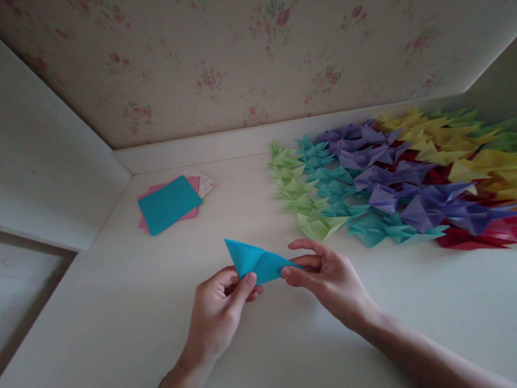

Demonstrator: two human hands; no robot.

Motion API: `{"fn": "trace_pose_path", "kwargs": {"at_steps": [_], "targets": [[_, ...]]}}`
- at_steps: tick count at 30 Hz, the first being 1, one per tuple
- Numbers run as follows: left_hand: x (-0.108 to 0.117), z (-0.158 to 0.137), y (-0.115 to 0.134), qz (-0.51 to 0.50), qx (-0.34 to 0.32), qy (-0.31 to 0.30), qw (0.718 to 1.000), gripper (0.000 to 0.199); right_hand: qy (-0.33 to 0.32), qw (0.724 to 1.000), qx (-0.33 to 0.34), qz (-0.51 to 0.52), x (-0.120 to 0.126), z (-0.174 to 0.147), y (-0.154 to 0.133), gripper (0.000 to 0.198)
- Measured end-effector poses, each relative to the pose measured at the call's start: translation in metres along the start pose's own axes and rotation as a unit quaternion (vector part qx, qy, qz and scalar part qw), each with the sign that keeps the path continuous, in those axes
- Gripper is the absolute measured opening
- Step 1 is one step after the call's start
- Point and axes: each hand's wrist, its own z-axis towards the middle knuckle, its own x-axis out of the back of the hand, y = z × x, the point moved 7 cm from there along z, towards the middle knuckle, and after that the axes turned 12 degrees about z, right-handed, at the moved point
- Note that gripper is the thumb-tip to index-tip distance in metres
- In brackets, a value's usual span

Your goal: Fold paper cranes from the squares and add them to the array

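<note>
A blue sheet of origami paper (260, 263), folded into a triangular shape with a crease down its middle, is held just above the white table. My left hand (223, 304) pinches its lower left part, thumb on the front and fingers behind. At the right tip, my right hand (328, 279) grips the paper between thumb and fingers, its index finger raised a little and bent. One point of the paper sticks up at the upper left. The fingertips behind the paper are partly hidden.
Several folded paper cranes in rows, among them green (308, 204), teal (374, 225), purple (419, 206), yellow (496, 165) and red (477, 237), cover the right back. At the back left lies a stack of teal (170, 204) and pink paper (192, 181). A floral wall (227, 57) stands behind.
</note>
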Motion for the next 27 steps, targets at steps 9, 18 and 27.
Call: {"fn": "trace_pose_path", "kwargs": {"at_steps": [9,18,27], "targets": [[0.003,0.001,-0.005,-0.001,0.007,0.005,1.0,0.025,0.022,0.999,0.015,-0.035,0.005,0.004,-0.001,0.036],[-0.007,0.002,-0.006,-0.04,0.044,-0.054,0.997,0.029,0.029,0.999,0.015,-0.021,0.007,0.004,-0.007,0.037],[-0.014,-0.005,0.001,-0.061,0.034,-0.061,0.996,0.034,-0.101,0.994,-0.007,0.041,-0.022,-0.005,0.0,0.038]]}}
